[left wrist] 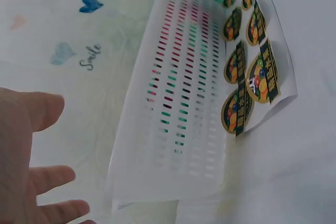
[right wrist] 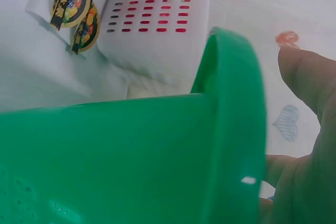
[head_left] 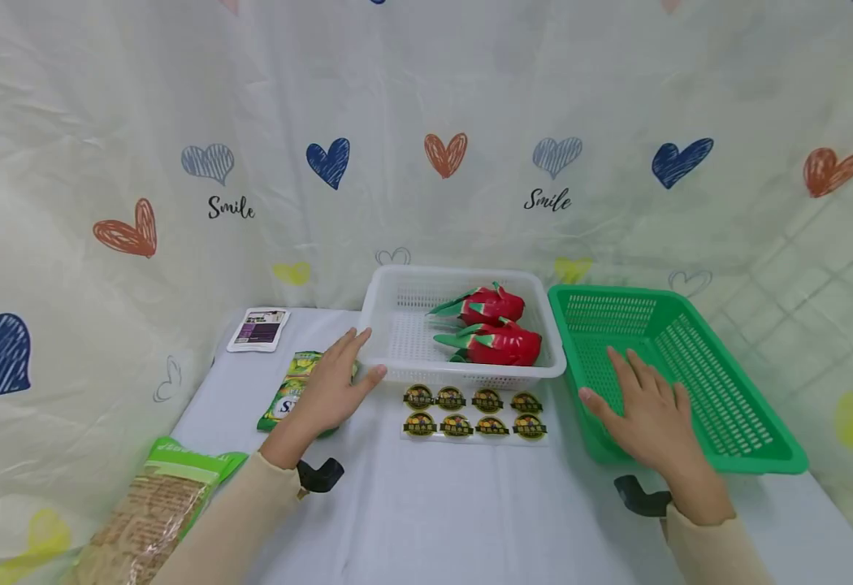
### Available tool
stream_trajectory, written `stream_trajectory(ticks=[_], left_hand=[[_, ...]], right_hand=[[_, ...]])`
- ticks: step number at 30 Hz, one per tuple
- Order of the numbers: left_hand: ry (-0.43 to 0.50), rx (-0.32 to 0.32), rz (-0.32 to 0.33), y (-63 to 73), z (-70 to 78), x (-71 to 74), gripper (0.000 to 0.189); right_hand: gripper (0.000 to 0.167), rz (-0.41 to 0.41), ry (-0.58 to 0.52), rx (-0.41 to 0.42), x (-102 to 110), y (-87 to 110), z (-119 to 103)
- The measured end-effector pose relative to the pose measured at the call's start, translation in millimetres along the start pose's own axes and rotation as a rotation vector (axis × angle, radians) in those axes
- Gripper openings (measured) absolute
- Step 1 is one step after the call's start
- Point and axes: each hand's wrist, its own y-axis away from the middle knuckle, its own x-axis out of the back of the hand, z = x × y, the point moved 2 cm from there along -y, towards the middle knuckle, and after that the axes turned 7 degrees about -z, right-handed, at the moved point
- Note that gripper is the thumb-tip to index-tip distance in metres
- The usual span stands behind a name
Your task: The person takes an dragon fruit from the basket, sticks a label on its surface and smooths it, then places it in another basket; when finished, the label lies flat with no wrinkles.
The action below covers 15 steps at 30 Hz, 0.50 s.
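My left hand (head_left: 333, 386), fingers spread, hovers beside the near left corner of a white plastic basket (head_left: 463, 374). Below it lies a green and yellow packet (head_left: 280, 406), partly hidden by the hand. Inside the white basket, on its right side, rest two red dragon fruits (head_left: 495, 306) with green leafy tips. Over the near left part of a green plastic basket (head_left: 726, 390) is my right hand (head_left: 649, 414), its fingers extended and holding nothing. The right wrist view shows the green basket's rim (right wrist: 239, 129) close by the thumb and fingers.
A sheet of round fruit stickers (head_left: 474, 414) lies just in front of the white basket. At the far left is a small white and purple package (head_left: 258, 330). A clear bag with brown contents (head_left: 152, 512) lies at the near left. A heart-patterned curtain (head_left: 397, 97) hangs behind.
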Motion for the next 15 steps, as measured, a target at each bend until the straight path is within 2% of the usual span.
stream_trajectory(ticks=[5,8,10,15], left_hand=[[0.261,-0.005,0.120,0.3,5.0,-0.1,0.048],[0.409,0.043,0.128,-0.2,8.1,-4.6,0.032],[0.526,0.084,0.075,-1.2,8.5,-10.8,0.028],[0.817,0.212,-0.148,-3.5,6.0,-32.3,0.038]], right_hand=[[0.090,-0.010,-0.014,0.014,7.0,-4.9,-5.7],[0.090,-0.031,-0.017,0.020,10.2,-9.9,-10.5],[0.091,-0.055,-0.024,0.028,11.4,-14.2,-14.3],[0.093,-0.129,-0.052,0.055,16.4,-27.0,-29.1]])
